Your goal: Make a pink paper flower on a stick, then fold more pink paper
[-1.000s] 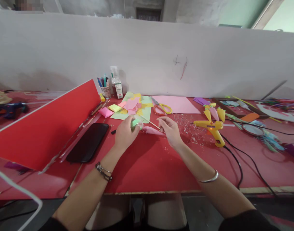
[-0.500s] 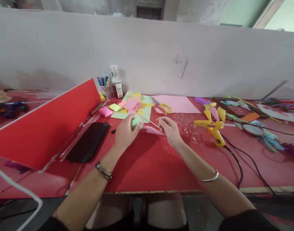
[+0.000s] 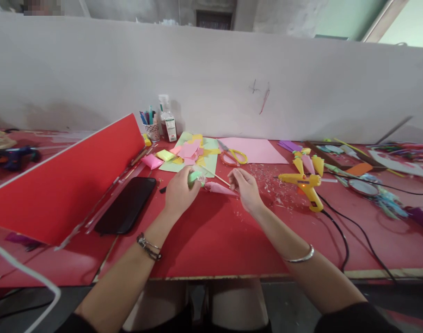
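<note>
- Two hands work side by side. The left hand (image 3: 178,192) is closed around one green piece (image 3: 193,176); the right hand (image 3: 246,187) has its fingertips pinched narrow on the right end of one pink paper cone (image 3: 218,188).
- The cone lies low over the worktop (image 3: 214,240) between the hands, its long axis running left to right.
- One wooden stick (image 3: 216,176) slants just behind it.
- Further out are one black phone (image 3: 126,203) to the left, one pair of scissors (image 3: 234,156) behind, and one yellow glue gun (image 3: 304,182) to the right.
</note>
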Demonstrator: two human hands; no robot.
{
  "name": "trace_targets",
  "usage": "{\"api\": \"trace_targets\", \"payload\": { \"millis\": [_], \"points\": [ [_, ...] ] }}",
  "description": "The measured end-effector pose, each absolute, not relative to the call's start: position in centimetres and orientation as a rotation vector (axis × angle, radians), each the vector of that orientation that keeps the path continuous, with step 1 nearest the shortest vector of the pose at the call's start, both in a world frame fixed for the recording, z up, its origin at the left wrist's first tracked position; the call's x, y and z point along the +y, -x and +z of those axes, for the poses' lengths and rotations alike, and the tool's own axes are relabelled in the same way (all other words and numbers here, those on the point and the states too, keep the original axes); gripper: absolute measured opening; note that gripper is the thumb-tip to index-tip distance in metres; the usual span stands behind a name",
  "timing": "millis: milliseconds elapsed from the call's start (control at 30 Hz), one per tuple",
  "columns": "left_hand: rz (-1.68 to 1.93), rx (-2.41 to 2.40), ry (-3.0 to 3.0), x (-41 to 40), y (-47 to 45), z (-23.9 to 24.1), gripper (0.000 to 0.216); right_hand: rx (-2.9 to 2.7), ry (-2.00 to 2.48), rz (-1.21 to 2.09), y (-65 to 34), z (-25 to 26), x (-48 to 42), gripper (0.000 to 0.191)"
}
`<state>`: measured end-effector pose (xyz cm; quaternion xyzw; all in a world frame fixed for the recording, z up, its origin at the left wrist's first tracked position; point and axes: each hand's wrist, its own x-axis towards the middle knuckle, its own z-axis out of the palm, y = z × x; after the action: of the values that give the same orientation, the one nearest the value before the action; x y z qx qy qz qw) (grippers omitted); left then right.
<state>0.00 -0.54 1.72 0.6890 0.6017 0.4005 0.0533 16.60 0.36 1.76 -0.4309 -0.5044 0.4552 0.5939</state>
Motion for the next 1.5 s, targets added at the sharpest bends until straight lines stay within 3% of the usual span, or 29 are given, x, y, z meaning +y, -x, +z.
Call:
{"api": "trace_targets", "payload": {
  "millis": [333,633,867,1233,1500],
  "points": [
    [1.207,1.843,-2.099,-0.56,0.06,1.71,0.02,-1.242,1.11,0.985,-16.33,2.61,-0.17,0.014],
    [1.212,1.838,-2.107,-0.5,0.03,1.73,0.02,-1.204,1.086,0.997,-16.57,1.95,0.26,0.027],
    [1.196,1.851,-2.088,-0.61,-0.06,1.81,0.02,-1.222,1.104,0.99,-16.47,2.32,-0.01,0.015],
    [1.21,1.834,-2.088,-0.66,0.04,1.82,0.019,-1.099,1.009,1.076,-16.64,1.88,0.38,0.026],
    [1.178,1.858,-2.085,-0.72,-0.08,1.81,0.019,-1.105,1.084,1.009,-16.6,1.98,0.38,0.018]
  ]
}}
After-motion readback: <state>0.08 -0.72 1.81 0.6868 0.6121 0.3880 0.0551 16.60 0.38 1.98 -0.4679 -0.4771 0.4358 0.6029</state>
